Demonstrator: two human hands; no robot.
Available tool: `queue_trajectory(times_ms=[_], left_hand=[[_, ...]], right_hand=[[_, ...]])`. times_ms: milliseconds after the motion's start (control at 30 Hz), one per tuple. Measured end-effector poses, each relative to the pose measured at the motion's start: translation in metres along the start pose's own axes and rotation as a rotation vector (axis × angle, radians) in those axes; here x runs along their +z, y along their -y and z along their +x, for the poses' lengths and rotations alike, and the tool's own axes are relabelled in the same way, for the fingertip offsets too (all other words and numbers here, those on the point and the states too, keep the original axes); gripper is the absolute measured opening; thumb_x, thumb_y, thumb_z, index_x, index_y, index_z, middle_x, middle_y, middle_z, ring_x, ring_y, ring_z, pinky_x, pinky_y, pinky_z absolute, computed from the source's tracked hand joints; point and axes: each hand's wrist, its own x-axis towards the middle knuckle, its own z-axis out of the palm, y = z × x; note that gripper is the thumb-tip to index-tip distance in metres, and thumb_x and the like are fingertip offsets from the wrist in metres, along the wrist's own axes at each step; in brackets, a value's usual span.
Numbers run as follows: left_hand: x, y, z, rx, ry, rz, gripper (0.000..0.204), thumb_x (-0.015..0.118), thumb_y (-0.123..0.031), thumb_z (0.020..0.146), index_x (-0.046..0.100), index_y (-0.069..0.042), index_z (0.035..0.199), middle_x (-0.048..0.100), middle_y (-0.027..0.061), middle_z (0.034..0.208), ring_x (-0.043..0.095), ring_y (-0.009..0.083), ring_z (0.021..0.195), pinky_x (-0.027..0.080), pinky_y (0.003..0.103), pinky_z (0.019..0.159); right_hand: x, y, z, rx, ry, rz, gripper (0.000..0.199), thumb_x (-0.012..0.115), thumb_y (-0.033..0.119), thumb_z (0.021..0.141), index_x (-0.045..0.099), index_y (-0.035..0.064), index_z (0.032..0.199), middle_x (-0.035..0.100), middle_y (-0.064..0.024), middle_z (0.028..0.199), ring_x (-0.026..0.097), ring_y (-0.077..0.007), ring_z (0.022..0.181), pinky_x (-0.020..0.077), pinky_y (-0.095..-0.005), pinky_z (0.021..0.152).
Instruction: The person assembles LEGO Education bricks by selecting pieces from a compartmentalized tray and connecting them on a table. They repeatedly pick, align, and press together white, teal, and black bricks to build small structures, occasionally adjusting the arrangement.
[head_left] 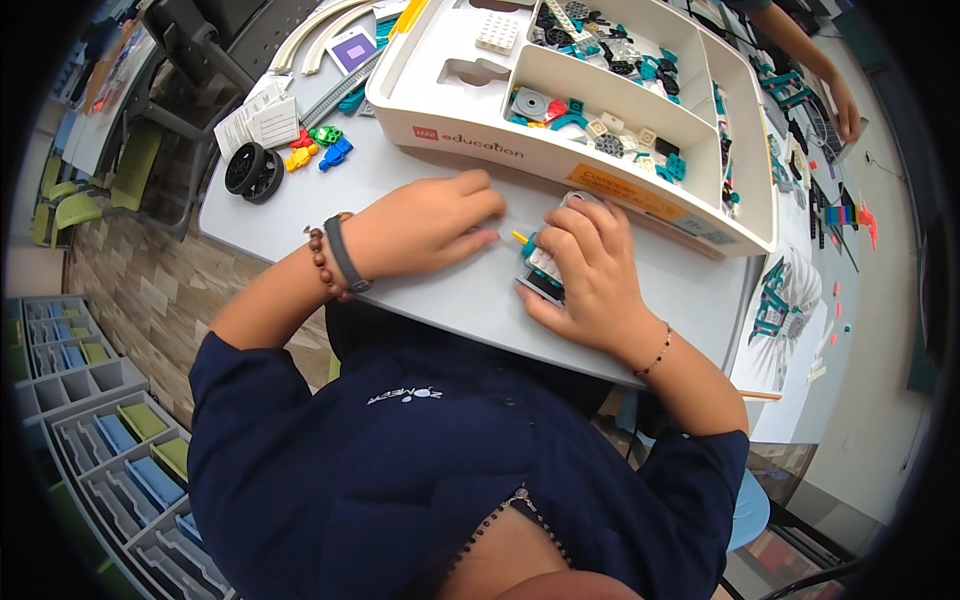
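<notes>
My right hand is closed around a small brick-built model in white, teal, grey and black, held low at the table's near side. A short yellow peg sticks out of the model's left side; much of the rest is hidden under my fingers. My left hand is just left of the model, over the grey-white table. Its thumb and fingers are apart, with nothing visible between them. Beyond both hands stands a white sorting tray holding several loose building bricks in its compartments.
Black wheels lie at the table's left, beside small red, green, yellow and blue toy figures. Behind them are white paper sheets and a white-framed card. Another person's arm reaches over parts on the right.
</notes>
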Motion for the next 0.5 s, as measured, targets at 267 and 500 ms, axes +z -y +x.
queue_trajectory(times_ms=[267, 500], left_hand=[[0.007, 0.001, 0.025, 0.235, 0.130, 0.074, 0.012, 0.059, -0.013, 0.081, 0.051, -0.005, 0.086, 0.049, 0.0110, 0.085, 0.057, 0.0308, 0.074, 0.048, 0.040, 0.062], [0.004, -0.002, 0.024, 0.222, 0.109, -0.003, 0.011, 0.060, -0.009, 0.079, 0.050, -0.006, 0.082, 0.049, 0.0109, 0.080, 0.055, 0.0319, 0.071, 0.045, 0.041, 0.060]], right_hand=[[0.003, 0.000, -0.007, -0.007, 0.001, -0.035, 0.047, 0.070, 0.033, 0.065, 0.053, 0.0132, 0.105, 0.048, -0.0080, 0.113, 0.040, -0.0292, 0.114, 0.0306, -0.0548, 0.095], [0.007, 0.000, -0.008, -0.039, -0.009, -0.058, 0.046, 0.067, 0.037, 0.069, 0.054, 0.0151, 0.107, 0.048, -0.0080, 0.115, 0.038, -0.0289, 0.116, 0.0299, -0.0560, 0.095]])
